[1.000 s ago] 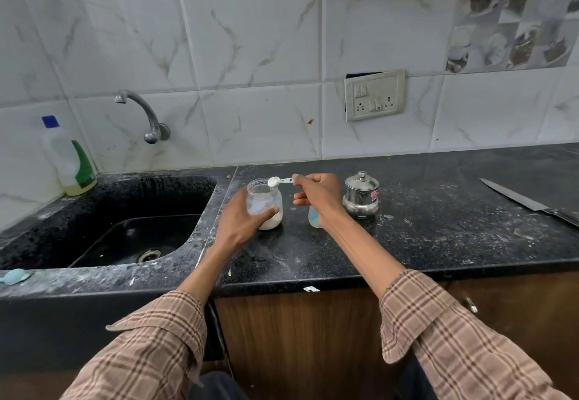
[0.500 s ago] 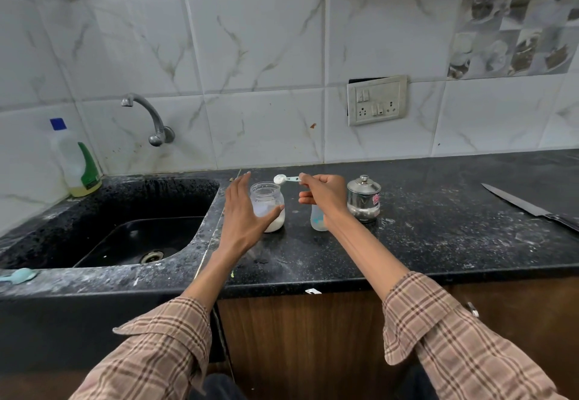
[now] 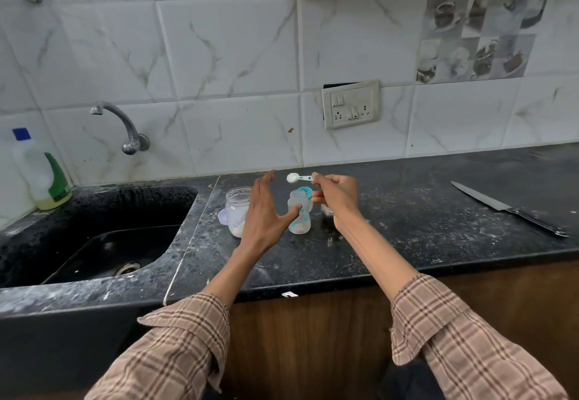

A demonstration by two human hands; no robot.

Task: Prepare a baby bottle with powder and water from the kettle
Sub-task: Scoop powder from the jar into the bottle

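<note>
**Scoop loaded; left hand transferring from jar to bottle**

Now that the left hand (image 3: 264, 211) has released the clear glass powder jar (image 3: 237, 211), I log a change of support: a second ago that hand was wrapped round the jar, and half a second ago it was already lifting off. It now stands between the jar and the small clear plastic baby bottle with teal print (image 3: 299, 215), fingers straight and spread, thumb reaching across the bottle's front. I cannot tell whether the thumb touches the bottle or only passes before it. Nothing is gripped.

The right hand (image 3: 336, 196) pinches the handle of the pale teal plastic measuring scoop (image 3: 297, 178) between thumb and fingers. The scoop carries a heap of white powder and has travelled right, from above the jar mouth to a position above and just behind the bottle mouth.

Location of task items: the bottle stands upright on the black speckled stone countertop (image 3: 407, 227), just right of the jar, with some pale powder at its bottom. A teal ring (image 3: 305, 191) shows behind its mouth. No kettle is identifiable.

Assessment: the dosing step is in progress. I judge that the left hand should steady the bottle before the scoop is tipped, since the mouth is narrow and spilled powder is likely otherwise. Water remains to be added.
</note>
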